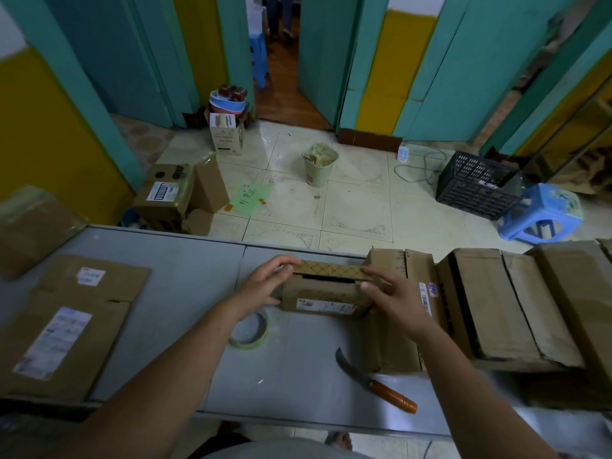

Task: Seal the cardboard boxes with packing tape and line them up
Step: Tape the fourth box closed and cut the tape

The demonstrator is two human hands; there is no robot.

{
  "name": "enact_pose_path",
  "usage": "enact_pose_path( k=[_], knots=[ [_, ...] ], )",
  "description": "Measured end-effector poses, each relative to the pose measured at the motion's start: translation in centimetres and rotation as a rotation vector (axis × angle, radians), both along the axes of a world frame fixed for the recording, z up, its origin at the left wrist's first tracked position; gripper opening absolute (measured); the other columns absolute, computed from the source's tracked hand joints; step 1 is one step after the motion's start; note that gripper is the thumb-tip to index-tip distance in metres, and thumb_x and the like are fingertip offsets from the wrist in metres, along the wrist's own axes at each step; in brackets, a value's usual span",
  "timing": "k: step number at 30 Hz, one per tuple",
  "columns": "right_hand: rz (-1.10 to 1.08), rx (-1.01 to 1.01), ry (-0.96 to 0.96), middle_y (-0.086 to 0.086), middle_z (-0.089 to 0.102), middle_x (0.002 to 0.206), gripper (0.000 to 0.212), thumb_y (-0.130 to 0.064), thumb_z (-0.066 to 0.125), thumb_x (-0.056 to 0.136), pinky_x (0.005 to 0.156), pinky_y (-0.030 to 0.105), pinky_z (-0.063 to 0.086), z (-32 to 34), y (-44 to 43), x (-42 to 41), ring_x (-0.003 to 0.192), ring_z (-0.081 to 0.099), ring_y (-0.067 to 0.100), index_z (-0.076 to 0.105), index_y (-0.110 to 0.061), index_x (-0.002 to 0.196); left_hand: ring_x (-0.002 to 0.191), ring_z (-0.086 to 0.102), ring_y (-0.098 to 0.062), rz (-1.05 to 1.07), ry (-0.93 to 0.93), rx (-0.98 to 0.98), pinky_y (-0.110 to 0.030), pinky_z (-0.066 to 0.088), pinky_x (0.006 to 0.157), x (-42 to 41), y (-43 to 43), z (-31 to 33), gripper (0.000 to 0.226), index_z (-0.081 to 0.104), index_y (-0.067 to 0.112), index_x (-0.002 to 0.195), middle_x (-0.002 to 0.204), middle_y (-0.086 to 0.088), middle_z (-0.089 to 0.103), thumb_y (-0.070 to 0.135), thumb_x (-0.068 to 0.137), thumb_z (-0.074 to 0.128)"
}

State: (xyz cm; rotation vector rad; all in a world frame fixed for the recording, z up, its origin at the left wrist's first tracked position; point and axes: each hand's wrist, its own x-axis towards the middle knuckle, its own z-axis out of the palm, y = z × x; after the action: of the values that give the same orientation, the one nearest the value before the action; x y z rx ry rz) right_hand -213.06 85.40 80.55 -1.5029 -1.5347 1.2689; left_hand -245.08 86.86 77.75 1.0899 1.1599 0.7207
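A small cardboard box with a shipping label on its near side stands mid-table, its patterned lid flap slightly raised over a dark gap. My left hand holds the box's left end, fingers curled over the flap's corner. My right hand rests on the right end, fingers pressing the flap. A roll of clear packing tape lies flat just below my left wrist. To the right, larger cardboard boxes stand side by side in a row.
A curved knife with an orange handle lies near the grey table's front edge. Flattened labelled cardboard covers the table's left end. On the floor beyond are boxes, a bin, a black crate and a blue stool.
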Motion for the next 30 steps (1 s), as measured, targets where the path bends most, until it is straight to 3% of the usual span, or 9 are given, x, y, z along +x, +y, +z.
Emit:
enact_pose_path(
  k=[4, 7, 10, 13, 16, 17, 21, 25, 30],
  knots=[
    [-0.144, 0.042, -0.02, -0.004, 0.065, 0.138, 0.025, -0.026, 0.075, 0.095, 0.078, 0.037, 0.066, -0.7, 0.1, -1.5, 0.115, 0.067, 0.017, 0.075, -0.034, 0.119, 0.12, 0.067, -0.014, 0.095, 0.122, 0.15, -0.043, 0.065, 0.09, 0.7, -0.4, -0.7, 0.021, 0.071, 0.046, 0.12, 0.137, 0.019, 0.064, 0.033, 0.105, 0.065],
    [-0.203, 0.019, 0.014, -0.004, 0.065, 0.139, 0.027, -0.023, 0.076, 0.094, 0.1, 0.04, 0.059, -1.0, 0.1, -1.8, 0.128, 0.06, 0.016, 0.077, -0.03, 0.12, 0.127, 0.062, -0.01, 0.232, 0.119, 0.22, -0.038, 0.057, 0.103, 1.9, -0.6, -1.4, 0.023, 0.077, 0.04, 0.116, 0.134, 0.02, 0.067, 0.024, 0.105, 0.066],
    [-0.269, -0.046, 0.045, -0.009, 0.067, 0.132, 0.026, -0.019, 0.077, 0.093, 0.113, 0.043, 0.05, -1.1, 0.2, -2.0, 0.134, 0.057, 0.017, 0.078, -0.024, 0.119, 0.118, 0.068, -0.016, 0.34, 0.015, 0.129, -0.034, 0.063, 0.085, 2.8, -0.9, -1.4, 0.025, 0.081, 0.038, 0.109, 0.133, 0.015, 0.069, 0.019, 0.104, 0.066],
    [-0.302, -0.073, 0.037, -0.01, 0.067, 0.127, 0.02, -0.018, 0.076, 0.094, 0.104, 0.037, 0.057, -0.7, 0.4, -2.6, 0.129, 0.06, 0.019, 0.08, -0.026, 0.112, 0.114, 0.07, -0.021, 0.348, 0.052, 0.121, -0.039, 0.066, 0.083, 3.1, -0.8, -1.0, 0.024, 0.08, 0.038, 0.107, 0.124, 0.014, 0.072, 0.019, 0.104, 0.066],
    [-0.298, -0.045, -0.016, -0.017, 0.069, 0.114, 0.016, -0.019, 0.076, 0.094, 0.078, 0.021, 0.062, -0.2, 0.5, -3.2, 0.114, 0.069, 0.017, 0.077, -0.029, 0.107, 0.128, 0.057, -0.007, 0.308, 0.266, 0.283, -0.038, 0.051, 0.108, 3.0, -0.8, -0.9, 0.02, 0.077, 0.037, 0.112, 0.132, 0.019, 0.064, 0.023, 0.104, 0.065],
    [-0.28, -0.009, -0.097, -0.02, 0.067, 0.114, 0.016, -0.022, 0.076, 0.094, 0.077, 0.019, 0.061, 0.0, 0.5, -3.4, 0.114, 0.067, 0.017, 0.076, -0.03, 0.109, 0.133, 0.05, -0.004, 0.288, 0.364, 0.362, -0.035, 0.042, 0.113, 2.9, -0.8, -1.0, 0.02, 0.076, 0.037, 0.115, 0.139, 0.018, 0.058, 0.024, 0.104, 0.065],
    [-0.108, 0.224, -0.638, -0.008, 0.048, 0.151, 0.029, -0.028, 0.067, 0.098, 0.115, 0.047, 0.043, 0.5, 0.3, -3.9, 0.141, 0.037, 0.022, 0.072, -0.034, 0.125, 0.141, 0.041, -0.008, 0.186, 0.596, 0.553, -0.031, 0.04, 0.11, 2.4, -1.1, -0.8, 0.033, 0.064, 0.038, 0.135, 0.149, 0.017, 0.043, 0.026, 0.104, 0.063],
    [-0.048, 0.324, -0.652, -0.003, 0.042, 0.161, 0.042, -0.019, 0.063, 0.098, 0.122, 0.054, 0.032, 1.6, -0.8, -5.6, 0.147, 0.03, 0.024, 0.065, -0.029, 0.139, 0.132, 0.046, -0.003, 0.21, 0.629, 0.628, -0.029, 0.045, 0.103, 1.0, -2.4, 0.3, 0.039, 0.051, 0.041, 0.143, 0.143, 0.022, 0.045, 0.038, 0.104, 0.056],
    [-0.038, 0.359, -0.631, -0.001, 0.04, 0.164, 0.047, -0.023, 0.062, 0.101, 0.126, 0.049, 0.022, 3.3, -2.0, -7.7, 0.154, 0.025, 0.024, 0.058, -0.027, 0.147, 0.114, 0.054, -0.005, 0.203, 0.681, 0.523, -0.032, 0.054, 0.091, -2.3, -6.7, -1.7, 0.038, 0.05, 0.034, 0.138, 0.131, 0.016, 0.054, 0.045, 0.102, 0.054]
  ],
)
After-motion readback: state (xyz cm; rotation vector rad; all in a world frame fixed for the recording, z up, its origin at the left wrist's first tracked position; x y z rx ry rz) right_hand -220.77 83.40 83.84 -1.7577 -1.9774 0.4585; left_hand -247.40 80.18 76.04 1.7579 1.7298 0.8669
